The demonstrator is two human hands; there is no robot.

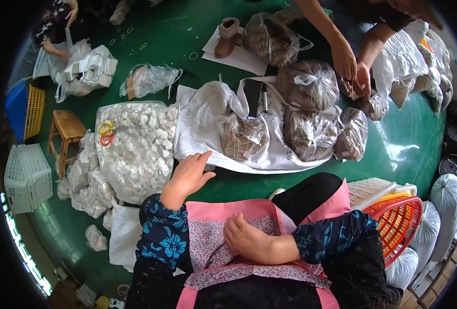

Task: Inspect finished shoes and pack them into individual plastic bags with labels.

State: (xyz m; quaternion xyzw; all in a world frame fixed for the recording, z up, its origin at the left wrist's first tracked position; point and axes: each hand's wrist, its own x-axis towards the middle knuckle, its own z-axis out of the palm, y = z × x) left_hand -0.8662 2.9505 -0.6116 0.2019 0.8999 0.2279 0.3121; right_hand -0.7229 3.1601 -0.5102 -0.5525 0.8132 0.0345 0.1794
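Observation:
My left hand is open, with fingers and thumb apart, by the near left edge of a white woven sack spread on the floor. Curled against the flowered lap of my pink-edged apron, my right hand shows nothing in its fingers. On the sack lie a clear bag of brown pieces, a dark flat pad and a marker pen. Tied clear bags of brown pieces sit at its right. Left of it, red-and-yellow-handled scissors rest on a large bag of pale pieces.
Another person's hands handle something small and brown at the upper right. A brown boot stands at the back. A wooden stool and white crates are at left, a red basket at right. Someone else sits upper left.

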